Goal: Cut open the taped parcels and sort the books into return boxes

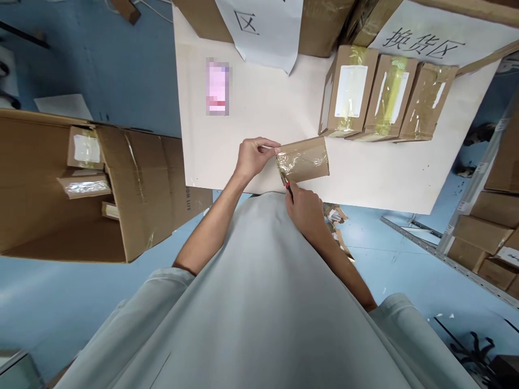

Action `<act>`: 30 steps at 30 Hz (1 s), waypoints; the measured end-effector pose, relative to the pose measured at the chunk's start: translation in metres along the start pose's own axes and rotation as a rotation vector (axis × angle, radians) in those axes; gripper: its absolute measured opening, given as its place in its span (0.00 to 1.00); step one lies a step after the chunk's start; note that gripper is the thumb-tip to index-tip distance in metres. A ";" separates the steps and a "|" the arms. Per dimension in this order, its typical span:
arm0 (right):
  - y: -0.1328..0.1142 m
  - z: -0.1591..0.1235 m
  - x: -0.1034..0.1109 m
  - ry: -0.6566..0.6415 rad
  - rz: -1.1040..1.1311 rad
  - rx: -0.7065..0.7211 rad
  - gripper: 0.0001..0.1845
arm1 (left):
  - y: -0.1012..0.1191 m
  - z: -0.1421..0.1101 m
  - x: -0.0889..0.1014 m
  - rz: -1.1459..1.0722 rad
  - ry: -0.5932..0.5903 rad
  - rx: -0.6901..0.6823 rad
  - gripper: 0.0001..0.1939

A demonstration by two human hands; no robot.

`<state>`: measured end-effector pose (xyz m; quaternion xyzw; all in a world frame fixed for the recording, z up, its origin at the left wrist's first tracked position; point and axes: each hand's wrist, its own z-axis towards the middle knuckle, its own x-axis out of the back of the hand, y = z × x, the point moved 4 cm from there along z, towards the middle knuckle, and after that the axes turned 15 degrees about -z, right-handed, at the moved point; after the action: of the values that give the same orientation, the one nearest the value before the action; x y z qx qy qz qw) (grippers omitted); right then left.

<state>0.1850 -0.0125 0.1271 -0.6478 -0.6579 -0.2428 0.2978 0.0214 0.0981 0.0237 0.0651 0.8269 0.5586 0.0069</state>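
Note:
A small brown cardboard box (306, 159) with shiny clear tape lies at a slant near the front edge of the white table (251, 97). My left hand (253, 156) has its fingertips closed on the box's upper left corner. In my right hand (305, 208), wrapped fingers hold a box cutter (288, 188) with a red and black handle. The cutter's tip meets the left end of the box, near its lower corner. How far the blade goes in is too small to tell.
Three taped boxes (351, 89) stand at the back right, before larger cartons bearing paper signs (263, 32). A blurred pink rectangle (218, 89) lies back left. Left of the table, a big open carton (150, 189) holds several small boxes. Boxes fill a shelf (470, 216) at right.

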 end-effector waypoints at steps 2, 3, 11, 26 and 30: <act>0.003 0.004 0.003 0.046 0.045 0.001 0.24 | 0.001 -0.002 0.000 0.001 -0.002 0.001 0.08; 0.004 0.008 0.005 0.064 0.069 0.002 0.25 | 0.001 -0.003 -0.001 0.004 -0.001 0.001 0.09; -0.005 0.030 0.007 0.054 0.102 0.025 0.24 | 0.001 -0.008 -0.004 0.036 0.031 0.010 0.11; 0.003 0.027 0.007 0.082 0.110 0.050 0.23 | 0.004 -0.008 -0.004 0.022 0.068 0.015 0.07; -0.002 0.031 0.006 0.050 0.090 0.044 0.22 | 0.001 -0.009 -0.004 0.020 0.071 0.014 0.08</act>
<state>0.1805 0.0135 0.1095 -0.6637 -0.6256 -0.2308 0.3390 0.0248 0.0893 0.0277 0.0536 0.8299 0.5546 -0.0288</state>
